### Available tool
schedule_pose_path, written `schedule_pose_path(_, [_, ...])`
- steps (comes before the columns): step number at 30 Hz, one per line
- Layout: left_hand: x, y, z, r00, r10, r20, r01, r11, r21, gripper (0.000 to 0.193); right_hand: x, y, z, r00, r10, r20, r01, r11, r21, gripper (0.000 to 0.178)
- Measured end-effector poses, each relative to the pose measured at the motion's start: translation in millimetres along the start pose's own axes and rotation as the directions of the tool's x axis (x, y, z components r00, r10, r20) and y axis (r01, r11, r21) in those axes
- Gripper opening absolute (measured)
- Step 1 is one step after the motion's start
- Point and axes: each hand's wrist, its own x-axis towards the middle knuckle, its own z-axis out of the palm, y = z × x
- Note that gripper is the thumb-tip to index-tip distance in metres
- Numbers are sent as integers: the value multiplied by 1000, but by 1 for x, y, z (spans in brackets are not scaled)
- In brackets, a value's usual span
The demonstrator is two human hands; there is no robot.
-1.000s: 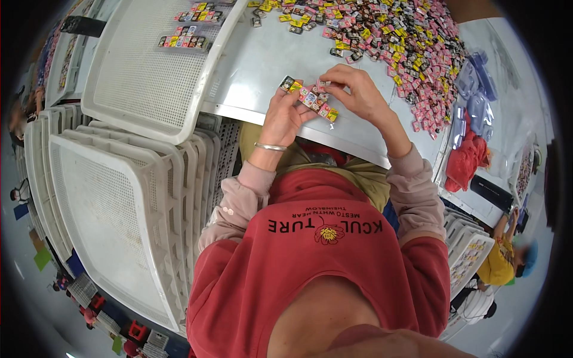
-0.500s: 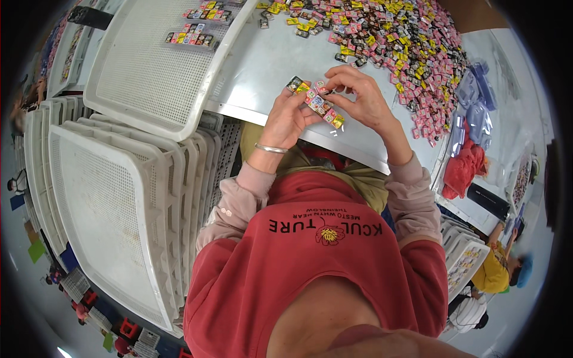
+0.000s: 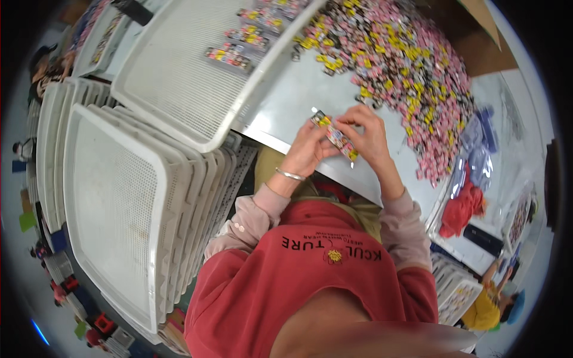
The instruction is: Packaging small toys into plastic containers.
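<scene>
Hands, left (image 3: 307, 152) and right (image 3: 370, 134), both pinch one strip of packets (image 3: 334, 135).

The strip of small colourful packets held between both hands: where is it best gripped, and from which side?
Probably at its two ends. The strip of packets is long, thin and slanted over the white table, so the left hand suits the near-left side, the right hand the far-right, fingertips pinching the flat faces.

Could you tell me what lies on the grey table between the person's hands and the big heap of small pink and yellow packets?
In the head view, only bare grey table separates the hands from the heap.
</scene>
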Motion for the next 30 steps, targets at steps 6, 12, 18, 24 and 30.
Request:
schedule_pose_path(6, [-3,3,-9,1000,6,1,-6,1000,13,24,0,-8,6,996,63,57,-62,998,-11,13])
schedule_pose_path(12, [-3,5,-10,1000,21,8,-21,1000,-10,26,6,-4,6,993,110,52,-112,993,42,14])
schedule_pose_path(18, [-4,5,-14,999,51,5,-51,998,-46,22,6,-20,20,1000,-3,-24,1,997,-72,11])
schedule_pose_path(24, [-6,16,-14,997,75,-10,-75,995,-66,21,7,-16,23,999,27,-40,-26,999,46,11])
schedule_pose_path(30, [-4,20,-14,997,81,13,-80,995,-57,22,11,-16,26,997,-71,-8,69,989,-133,8])
